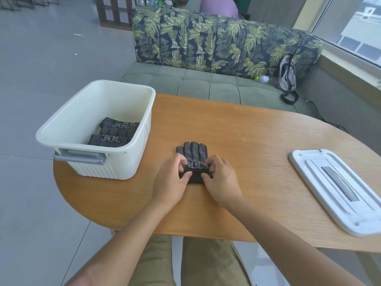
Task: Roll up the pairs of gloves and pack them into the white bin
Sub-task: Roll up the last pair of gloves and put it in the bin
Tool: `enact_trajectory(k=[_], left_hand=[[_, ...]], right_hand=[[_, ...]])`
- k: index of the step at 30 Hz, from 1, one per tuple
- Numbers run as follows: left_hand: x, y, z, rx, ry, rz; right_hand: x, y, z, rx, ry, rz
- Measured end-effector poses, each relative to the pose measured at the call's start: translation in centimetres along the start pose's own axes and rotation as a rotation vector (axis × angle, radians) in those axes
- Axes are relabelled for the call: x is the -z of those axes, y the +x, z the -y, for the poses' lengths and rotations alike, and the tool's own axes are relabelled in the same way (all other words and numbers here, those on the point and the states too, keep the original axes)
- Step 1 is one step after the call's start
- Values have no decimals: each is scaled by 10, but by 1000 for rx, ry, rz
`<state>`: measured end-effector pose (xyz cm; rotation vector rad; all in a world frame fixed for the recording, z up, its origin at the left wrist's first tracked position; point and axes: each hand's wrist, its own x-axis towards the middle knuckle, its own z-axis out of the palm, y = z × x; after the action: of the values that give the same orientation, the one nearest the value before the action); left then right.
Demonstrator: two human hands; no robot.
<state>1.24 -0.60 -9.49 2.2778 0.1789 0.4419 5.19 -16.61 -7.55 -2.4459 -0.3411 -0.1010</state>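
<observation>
We see a black dotted glove pair (193,155) mid-desk, cuff end partly rolled, fingers pointing toward the far edge. Rolled glove pairs (115,132) lie inside the white bin (99,129) at the desk's left edge.

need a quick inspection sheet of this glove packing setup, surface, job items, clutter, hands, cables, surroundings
surface: rounded wooden table, woodgrain top
job's things: black dotted pair of gloves at the table's middle, cuff end partly rolled, fingers still flat; white plastic bin at the table's left end, lid off, holding rolled black glove bundles
clutter: white bin lid with grey handle lying flat at the right end
grippers: left hand and right hand both pinch the rolled cuff
cables: dark cable behind the table's far edge
surroundings: leaf-print sofa holding a clear water bottle and grey backpack; window at right
</observation>
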Motion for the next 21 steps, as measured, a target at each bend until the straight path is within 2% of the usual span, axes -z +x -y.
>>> enact_trajectory(k=[2,5,9,12,16,21], left_hand=[[-2,0,0,-42,37,16],[-4,0,1,-130,104,46],[-4,2,12,-289,240,78],[1,2,18,-396,345,114],[10,0,17,-438,391,183],[14,-3,11,-417,391,184]], right_hand=[[0,-4,-4,86,-17,-29],[2,-10,-11,273,-178,-57],[11,-16,-19,476,-458,33],[16,-13,-21,513,-595,92],[8,-5,-22,552,-630,37],[9,-7,-19,451,-479,15]])
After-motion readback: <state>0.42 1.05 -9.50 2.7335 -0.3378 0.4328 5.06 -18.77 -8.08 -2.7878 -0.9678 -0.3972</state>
